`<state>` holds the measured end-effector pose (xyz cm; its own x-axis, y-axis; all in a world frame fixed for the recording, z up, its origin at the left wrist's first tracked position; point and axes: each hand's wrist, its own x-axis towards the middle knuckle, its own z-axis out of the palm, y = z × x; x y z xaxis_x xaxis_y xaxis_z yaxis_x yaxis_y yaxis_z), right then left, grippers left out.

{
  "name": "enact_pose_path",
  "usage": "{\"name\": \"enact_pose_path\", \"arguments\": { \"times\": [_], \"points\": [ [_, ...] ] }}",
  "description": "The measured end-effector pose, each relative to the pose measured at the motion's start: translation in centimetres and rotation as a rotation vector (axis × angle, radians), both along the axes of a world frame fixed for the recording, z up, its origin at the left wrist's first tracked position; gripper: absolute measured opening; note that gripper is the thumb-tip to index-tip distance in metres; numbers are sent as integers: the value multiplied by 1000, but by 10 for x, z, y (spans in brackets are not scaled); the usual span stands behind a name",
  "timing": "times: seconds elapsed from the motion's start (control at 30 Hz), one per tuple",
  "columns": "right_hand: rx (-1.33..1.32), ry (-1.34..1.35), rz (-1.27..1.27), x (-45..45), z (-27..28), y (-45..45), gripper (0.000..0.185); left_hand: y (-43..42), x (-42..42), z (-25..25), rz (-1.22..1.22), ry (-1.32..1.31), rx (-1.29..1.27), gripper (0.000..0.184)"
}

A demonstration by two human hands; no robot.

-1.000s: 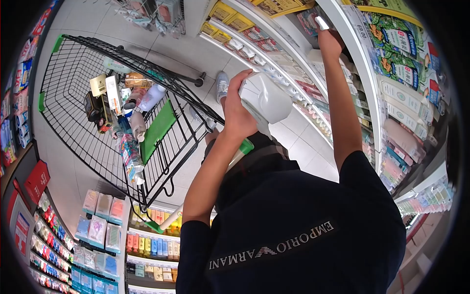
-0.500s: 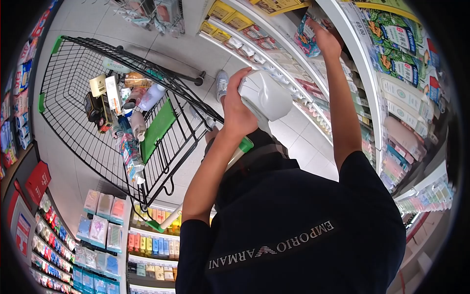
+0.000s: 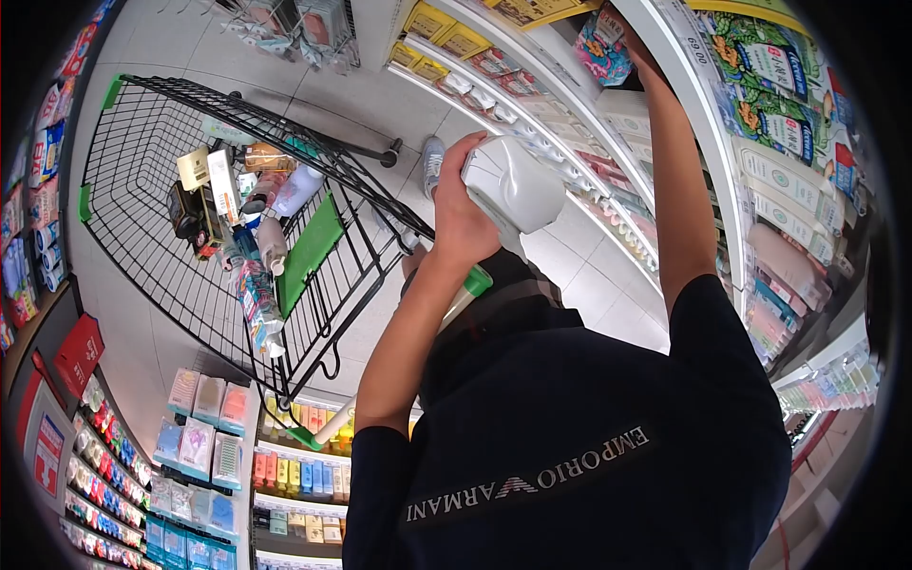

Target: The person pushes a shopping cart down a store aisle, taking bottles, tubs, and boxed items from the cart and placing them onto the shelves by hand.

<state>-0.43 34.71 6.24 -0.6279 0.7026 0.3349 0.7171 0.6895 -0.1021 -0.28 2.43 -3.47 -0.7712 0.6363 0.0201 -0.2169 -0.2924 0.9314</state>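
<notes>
In the head view, the white container point(image 3: 518, 185) is just to the right of the shopping cart point(image 3: 370, 190), near its handle end. It is bulky, opaque and glossy, with rounded corners, a curved hollow in its side and bright streaks of reflected light. I can make out no lettering on it. The left hand point(image 3: 465, 223) is closed around it, with fingers curled over the edge nearest the cart.

Farther to the right of the cart, the right hand point(image 3: 635, 43) reaches into a shelf point(image 3: 698, 114) and is at a patterned packet point(image 3: 605, 49). The packet is turquoise and pink, with a darker top and pale lettering, and its surface looks crinkled. The shelf edge and shadow partly hide that hand, so I cannot tell how firmly its fingers are closed.

Inside the cart is a loose pile of goods: a cream box point(image 3: 193, 168), a tall white box point(image 3: 224, 185), a pale lilac bottle point(image 3: 298, 188) and a colorful bag point(image 3: 256, 296) near the green panel point(image 3: 310, 252). A shoe point(image 3: 433, 163) is on the floor just to the right of the cart.
</notes>
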Motion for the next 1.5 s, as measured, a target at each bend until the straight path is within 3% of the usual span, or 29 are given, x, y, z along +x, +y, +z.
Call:
{"name": "enact_pose_path", "arguments": {
  "times": [0.5,1.1,1.5],
  "points": [
    [86,-72,-13,2,-30,53,32,2,-4,3,6,87,-66,84],
    [185,-170,-61,32,-51,78,33,2,5,-6,-42,-30,-53,83],
    [254,-239,-75,47,-65,99,34,1,0,-1,-36,69,-76,85]
  ]
}}
